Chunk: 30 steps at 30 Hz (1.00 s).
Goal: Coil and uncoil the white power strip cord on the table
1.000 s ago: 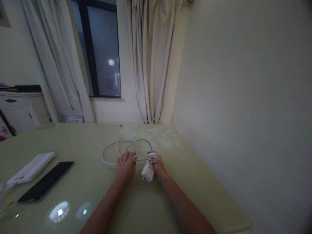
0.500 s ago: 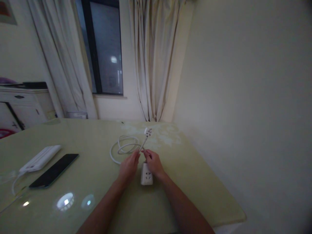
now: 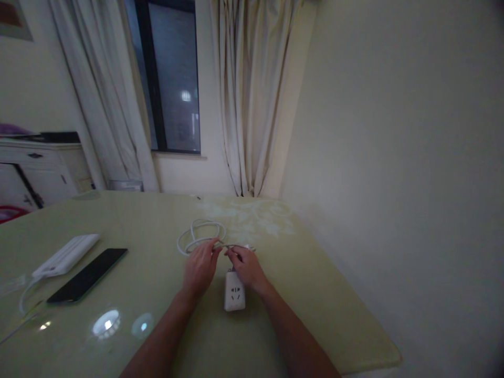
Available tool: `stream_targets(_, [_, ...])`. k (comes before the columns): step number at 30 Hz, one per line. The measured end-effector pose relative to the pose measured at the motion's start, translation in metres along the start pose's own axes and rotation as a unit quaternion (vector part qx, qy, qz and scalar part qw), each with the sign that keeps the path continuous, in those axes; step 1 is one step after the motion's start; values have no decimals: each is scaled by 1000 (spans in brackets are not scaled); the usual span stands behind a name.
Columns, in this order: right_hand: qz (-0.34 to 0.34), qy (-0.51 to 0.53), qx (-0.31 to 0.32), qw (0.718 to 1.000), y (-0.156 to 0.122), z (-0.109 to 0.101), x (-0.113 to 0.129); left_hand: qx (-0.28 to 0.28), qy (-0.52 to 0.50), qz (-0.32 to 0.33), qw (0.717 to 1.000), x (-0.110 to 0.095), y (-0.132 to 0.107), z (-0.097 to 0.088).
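Note:
A white socket block point(image 3: 234, 295) lies face up on the pale green table point(image 3: 157, 294), between my two wrists. Its white cable point(image 3: 200, 233) loops away toward the window. My left hand point(image 3: 200, 270) is closed, pinching the cable just behind the block. My right hand point(image 3: 246, 268) is closed on the cable too, close beside the left, with the plug end partly hidden behind its fingers.
A black phone point(image 3: 87, 282) and a white power bank point(image 3: 66, 254) lie at the table's left. A wall runs close along the table's right edge. Curtains point(image 3: 244, 94) and a dark window point(image 3: 173, 79) stand behind; a white cabinet point(image 3: 43, 168) is at far left.
The plug end, held up over the table half a second ago, has come down behind my right hand. The socket block now lies flat, nearer to me.

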State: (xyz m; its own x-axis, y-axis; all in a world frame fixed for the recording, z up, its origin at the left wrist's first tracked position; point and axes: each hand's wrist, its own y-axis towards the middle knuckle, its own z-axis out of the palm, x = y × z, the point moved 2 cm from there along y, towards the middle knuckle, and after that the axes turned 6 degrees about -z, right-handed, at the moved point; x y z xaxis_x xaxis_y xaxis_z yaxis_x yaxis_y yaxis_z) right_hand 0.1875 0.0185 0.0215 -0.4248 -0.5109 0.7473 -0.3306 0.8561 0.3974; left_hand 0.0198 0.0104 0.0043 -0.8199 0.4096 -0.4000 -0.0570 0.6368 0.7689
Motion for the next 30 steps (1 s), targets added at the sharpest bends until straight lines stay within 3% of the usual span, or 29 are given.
stream_targets(5, [41,120,56,990,1,-6,-1,-70,58,-141,986,15,9,-20])
stream_targets(11, [77,273,59,957,0,-6,2,-71,17,-220,973,29,19,-34])
stream_targets(15, [83,414,-5,906,2,-12,-4,-32,-30,-188,981,35,20,-32])
stream_targets(20, [46,570,5,821,5,-21,-18,135,-42,-103,985,21,7,-14])
stream_targets(23, [32,615,-5,788,5,-22,-23,201,-5,-44,979,8,-1,-6])
stream_targets(26, [48,629,-46,775,5,-19,-26,237,18,-28,971,0,-4,-3])
stream_targets(30, [82,602,-50,792,7,-14,-35,257,6,-16,966,-1,-5,-1])
